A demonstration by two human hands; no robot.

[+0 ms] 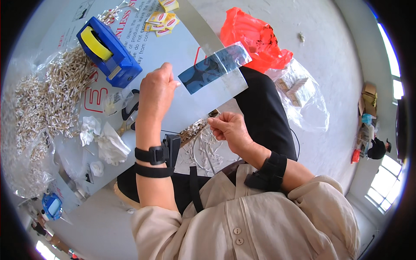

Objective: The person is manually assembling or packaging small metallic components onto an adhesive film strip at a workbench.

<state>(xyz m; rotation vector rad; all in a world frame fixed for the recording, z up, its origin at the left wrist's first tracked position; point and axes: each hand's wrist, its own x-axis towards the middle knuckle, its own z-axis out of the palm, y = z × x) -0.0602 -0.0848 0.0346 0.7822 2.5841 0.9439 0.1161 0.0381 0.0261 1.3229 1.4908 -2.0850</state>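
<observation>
My left hand [159, 89] is closed over the grey printed table sheet [151, 56], just right of a blue tape dispenser [108, 56] with a yellow roll. Anything inside its curled fingers is hidden. My right hand [232, 130] is closed in a pinch above my lap, off the table's edge; I cannot make out what it holds, if anything. Close to its fingertips, lower down, is a box of loose cotton swabs [193, 131]. A dark blue strip of film [208, 71] lies right of my left hand. Black-handled scissors [130, 110] lie left of my left forearm.
A big heap of cotton swabs [56, 93] covers the table's left side, near crumpled white tissues [112, 145]. Small yellow packets [162, 22] lie at the far side. A red plastic bag [255, 39] and a clear bag with bundles [299, 93] are on the right.
</observation>
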